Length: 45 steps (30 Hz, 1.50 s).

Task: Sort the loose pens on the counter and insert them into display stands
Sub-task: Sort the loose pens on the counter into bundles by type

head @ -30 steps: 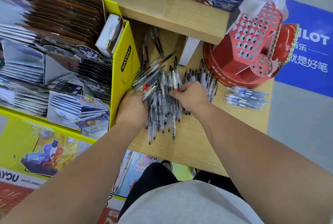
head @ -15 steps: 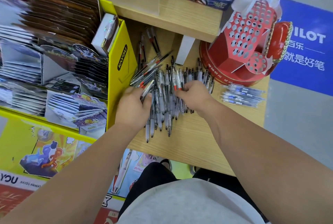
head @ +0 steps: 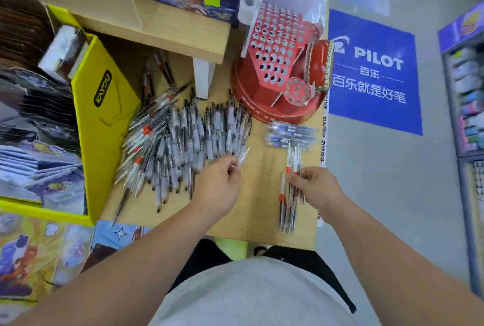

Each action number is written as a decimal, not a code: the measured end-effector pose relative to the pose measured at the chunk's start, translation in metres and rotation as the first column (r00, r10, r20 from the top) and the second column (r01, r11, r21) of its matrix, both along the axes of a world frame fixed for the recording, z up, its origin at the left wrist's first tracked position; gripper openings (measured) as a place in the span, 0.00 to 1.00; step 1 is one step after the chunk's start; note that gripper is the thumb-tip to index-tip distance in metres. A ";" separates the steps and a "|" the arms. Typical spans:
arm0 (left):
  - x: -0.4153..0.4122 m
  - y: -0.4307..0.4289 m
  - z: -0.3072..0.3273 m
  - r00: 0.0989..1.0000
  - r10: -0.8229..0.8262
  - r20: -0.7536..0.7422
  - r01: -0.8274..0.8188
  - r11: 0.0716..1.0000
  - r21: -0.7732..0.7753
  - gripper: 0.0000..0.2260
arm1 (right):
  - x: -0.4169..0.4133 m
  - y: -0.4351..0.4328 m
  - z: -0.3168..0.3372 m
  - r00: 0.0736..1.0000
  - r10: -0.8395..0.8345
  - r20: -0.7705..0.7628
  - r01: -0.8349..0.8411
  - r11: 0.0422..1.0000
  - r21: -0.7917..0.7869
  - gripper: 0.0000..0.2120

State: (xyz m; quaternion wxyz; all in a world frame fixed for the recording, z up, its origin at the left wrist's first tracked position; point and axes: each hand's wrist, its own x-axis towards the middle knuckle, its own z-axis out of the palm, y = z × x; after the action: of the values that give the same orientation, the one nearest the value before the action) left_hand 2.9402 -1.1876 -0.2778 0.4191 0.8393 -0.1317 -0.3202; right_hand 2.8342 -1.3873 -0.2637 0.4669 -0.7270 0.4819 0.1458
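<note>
Counter [head: 262,202], frame centre: left hand [head: 218,185] pinches single pen [head: 243,156] at right edge of pen pile [head: 183,142]; right hand [head: 318,186] fingers curl around pen bundle [head: 288,194].

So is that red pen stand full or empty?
Empty, as far as shows: every visible hole in the red stand is bare, no pen in it. The pens lie loose on the counter.
</note>
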 end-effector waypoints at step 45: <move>-0.105 -0.111 -0.058 0.986 0.065 0.151 -0.107 0.950 0.294 0.18 | -0.081 -0.067 -0.068 0.930 0.363 0.058 -0.351 0.924 -0.155 0.12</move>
State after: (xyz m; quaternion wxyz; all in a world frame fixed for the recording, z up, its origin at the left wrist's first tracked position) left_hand 2.8354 -1.2983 -0.3361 0.2896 0.9187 -0.0736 -0.2584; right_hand 2.7532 -1.4542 -0.3313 0.4000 -0.8395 0.3300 0.1625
